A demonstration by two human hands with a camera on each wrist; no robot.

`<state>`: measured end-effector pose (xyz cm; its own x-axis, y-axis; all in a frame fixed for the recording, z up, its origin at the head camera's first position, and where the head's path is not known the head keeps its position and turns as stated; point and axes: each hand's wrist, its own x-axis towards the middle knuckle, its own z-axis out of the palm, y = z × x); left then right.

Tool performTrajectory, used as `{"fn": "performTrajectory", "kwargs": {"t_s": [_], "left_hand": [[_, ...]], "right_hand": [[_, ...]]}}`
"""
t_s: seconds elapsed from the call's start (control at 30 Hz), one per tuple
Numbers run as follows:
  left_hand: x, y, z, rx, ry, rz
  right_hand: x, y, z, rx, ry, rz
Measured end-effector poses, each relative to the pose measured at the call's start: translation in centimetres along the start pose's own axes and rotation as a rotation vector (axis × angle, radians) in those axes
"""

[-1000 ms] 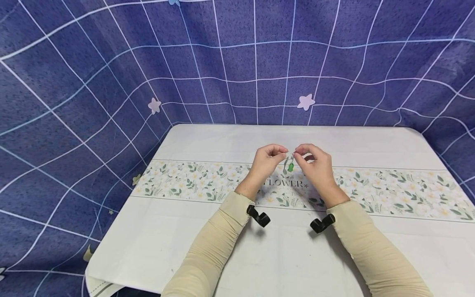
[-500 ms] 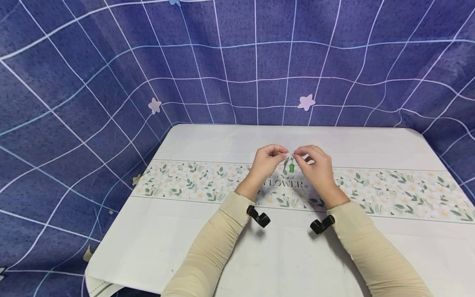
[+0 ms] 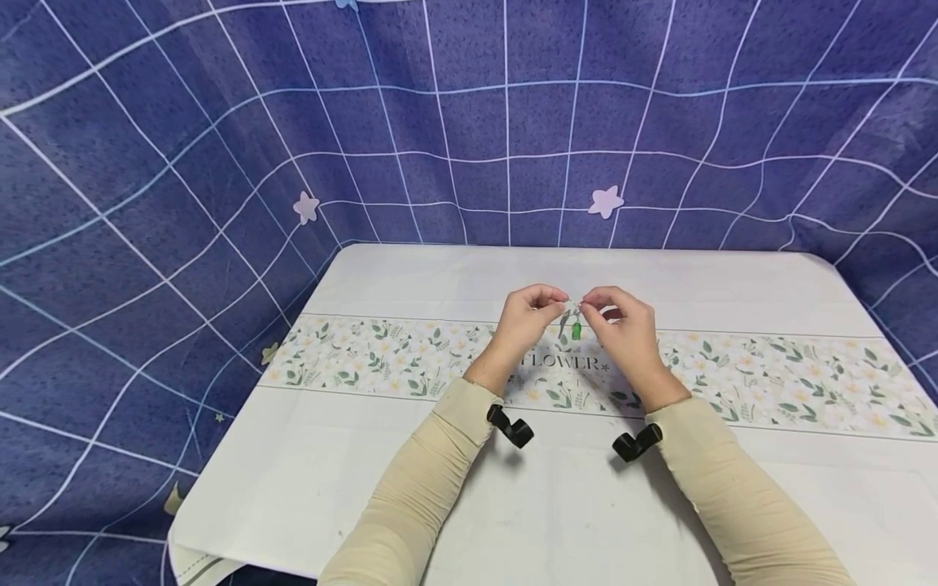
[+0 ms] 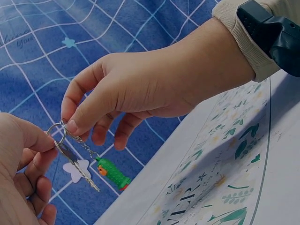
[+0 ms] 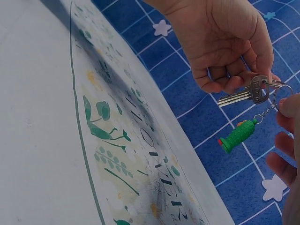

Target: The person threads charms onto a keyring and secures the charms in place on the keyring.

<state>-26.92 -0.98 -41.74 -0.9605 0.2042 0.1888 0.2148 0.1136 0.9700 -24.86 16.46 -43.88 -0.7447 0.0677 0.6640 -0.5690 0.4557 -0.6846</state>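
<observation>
Both hands meet over the table at a metal key ring (image 5: 274, 96). My left hand (image 3: 529, 317) pinches one side between thumb and index finger, with a silver key (image 5: 259, 90) hanging right beside those fingertips. On the other side, my right hand (image 3: 623, 321) grips the ring with thumb and fingertips, close to where a short chain (image 4: 86, 149) joins it. From that chain dangles a small green keychain charm (image 4: 111, 171) with orange and red parts. In the right wrist view the right hand's fingertips partly cover the ring.
A white table (image 3: 293, 464) carries a printed floral band (image 3: 769, 370) with lettering under the hands. Behind and to the left hangs a blue curtain (image 3: 469, 122) with white grid lines and stars. Black cameras (image 3: 510, 426) are strapped at both wrists.
The green charm has turned on its chain and hangs straighter. The right hand's fingers have shifted slightly at the ring; the left hand stays in place.
</observation>
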Motion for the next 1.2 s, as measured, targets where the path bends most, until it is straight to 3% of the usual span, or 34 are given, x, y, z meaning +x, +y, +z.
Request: {"fn": "performTrajectory", "kwargs": {"t_s": [0.13,0.37,0.6,1.07,1.2], "left_hand": [[0.00,-0.01,0.00,0.001,0.010,-0.002],[-0.07,0.00,0.01,-0.001,0.011,-0.006],[-0.05,0.03,-0.03,0.005,0.001,0.001],[-0.04,-0.03,0.02,0.022,0.017,0.010],[0.03,-0.14,0.04,0.011,0.023,0.009]], "right_hand": [[-0.03,-0.11,-0.05,0.017,0.003,0.010],[-0.05,0.21,0.16,0.024,0.016,-0.078],[-0.06,0.04,0.06,0.013,0.015,-0.092],[-0.16,-0.28,0.10,-0.003,0.013,0.071],[-0.13,-0.23,0.12,0.001,0.007,0.085]]}}
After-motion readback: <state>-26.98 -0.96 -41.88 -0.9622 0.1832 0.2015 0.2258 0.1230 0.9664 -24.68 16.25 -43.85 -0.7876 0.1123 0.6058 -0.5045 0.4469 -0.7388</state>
